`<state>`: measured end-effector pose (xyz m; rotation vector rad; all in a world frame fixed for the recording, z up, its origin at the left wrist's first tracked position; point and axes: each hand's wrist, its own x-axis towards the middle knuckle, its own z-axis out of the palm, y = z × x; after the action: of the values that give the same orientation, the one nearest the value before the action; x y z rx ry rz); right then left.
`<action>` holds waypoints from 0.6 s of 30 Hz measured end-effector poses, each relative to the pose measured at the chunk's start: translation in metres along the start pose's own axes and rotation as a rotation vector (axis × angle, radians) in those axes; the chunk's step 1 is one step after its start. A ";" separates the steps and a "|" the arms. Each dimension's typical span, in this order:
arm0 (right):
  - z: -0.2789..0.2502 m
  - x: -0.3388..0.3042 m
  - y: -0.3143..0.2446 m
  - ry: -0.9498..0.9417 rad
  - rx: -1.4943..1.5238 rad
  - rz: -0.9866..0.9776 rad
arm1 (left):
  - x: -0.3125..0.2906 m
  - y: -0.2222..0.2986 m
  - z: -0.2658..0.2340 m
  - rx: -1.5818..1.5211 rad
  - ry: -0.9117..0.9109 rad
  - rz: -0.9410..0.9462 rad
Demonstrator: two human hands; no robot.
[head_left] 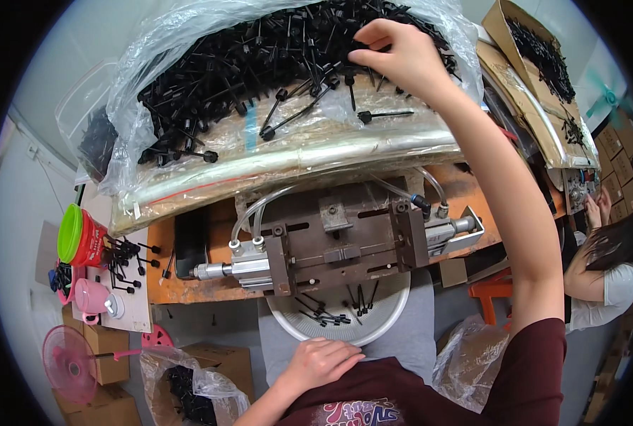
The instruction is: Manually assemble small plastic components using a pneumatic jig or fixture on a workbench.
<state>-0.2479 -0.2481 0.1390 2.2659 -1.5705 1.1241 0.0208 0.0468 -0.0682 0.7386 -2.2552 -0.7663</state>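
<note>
Over the large heap of black plastic parts [260,53], each with a thick knob and a thin stem, my right hand [402,60] reaches out. Its thumb and index finger are apart, and nothing shows between them. A few loose parts lie in front of the heap, among them a single black part [386,115]. My left hand [323,366] lies with fingers stretched out at the near rim of a white basket [295,329]. Several black parts sit in that basket, on my lap. Between heap and basket stands a metal fixture [341,248] with an air cylinder on each side.
Clear hoses [260,207] run to the fixture on the orange bench [164,280]. At left are a green-and-red tub [82,238], a pink mug [93,298] and a pink fan [68,363]. A co-worker [600,263] sits at right, near a carton of black parts [540,57].
</note>
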 end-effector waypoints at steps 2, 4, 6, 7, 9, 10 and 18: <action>0.026 0.013 -0.006 0.016 -0.048 -0.035 | -0.003 -0.004 0.007 -0.019 -0.012 -0.001; 0.051 0.026 -0.020 0.084 -0.237 -0.035 | -0.001 -0.005 0.007 -0.014 -0.021 0.000; 0.071 0.043 -0.035 0.090 -0.269 0.074 | -0.004 -0.010 0.007 -0.020 -0.012 0.001; 0.078 0.051 -0.042 0.126 -0.263 0.116 | -0.006 -0.012 0.007 -0.016 -0.001 -0.016; 0.091 0.067 -0.051 0.168 -0.290 0.181 | -0.011 -0.016 0.005 -0.002 0.003 -0.055; 0.095 0.074 -0.054 0.151 -0.328 0.195 | -0.012 -0.018 0.004 0.005 0.005 -0.075; 0.110 0.119 -0.083 0.033 -0.364 0.401 | -0.024 -0.033 0.001 -0.004 0.066 -0.111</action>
<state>-0.1040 -0.3569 0.1618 1.7409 -2.0778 0.8520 0.0450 0.0407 -0.1000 0.8803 -2.1681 -0.7862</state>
